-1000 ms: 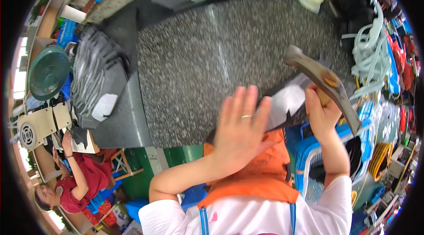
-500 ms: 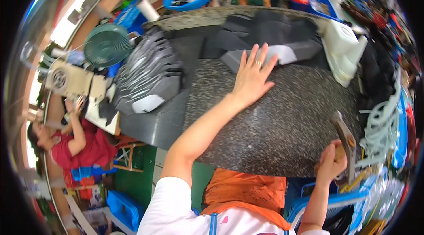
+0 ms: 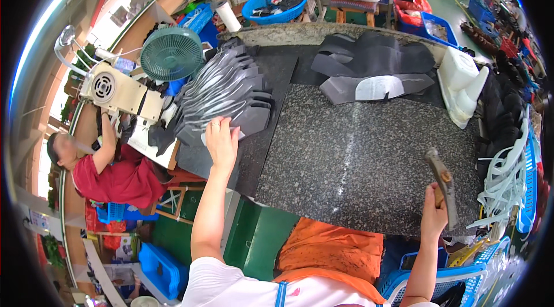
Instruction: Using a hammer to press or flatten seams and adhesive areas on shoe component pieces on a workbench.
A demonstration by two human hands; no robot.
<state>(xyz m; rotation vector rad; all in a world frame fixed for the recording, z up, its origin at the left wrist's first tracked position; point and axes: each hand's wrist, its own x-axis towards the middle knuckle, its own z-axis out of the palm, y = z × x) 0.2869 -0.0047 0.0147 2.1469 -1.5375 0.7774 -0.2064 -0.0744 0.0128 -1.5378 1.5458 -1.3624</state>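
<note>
My left hand (image 3: pixel 221 144) reaches over the near end of a fanned stack of dark grey cut pieces (image 3: pixel 228 90). Its fingers are slightly bent over a white patch on the front piece, the thumb a little apart; no piece is lifted. In my right hand (image 3: pixel 431 214) is a hammer (image 3: pixel 445 183), gripped by its short wooden handle, its long curved metal head above the right side of the speckled stone slab (image 3: pixel 352 151). Along the slab's far edge rests a grey piece with a white patch (image 3: pixel 378 88), in front of overlapping black pieces (image 3: pixel 392 56).
A white plastic jug (image 3: pixel 459 85) stands at the slab's far right. Pale strips (image 3: pixel 502 174) hang beside a blue basket (image 3: pixel 528 191). At the left are a green fan (image 3: pixel 171 59), a sewing machine (image 3: pixel 118 93) and a co-worker in a red shirt (image 3: pixel 118 177).
My left hand has left the grey piece at the slab's far edge and moved left to the fanned stack. The hammer stays in my right hand. The whole view has shifted.
</note>
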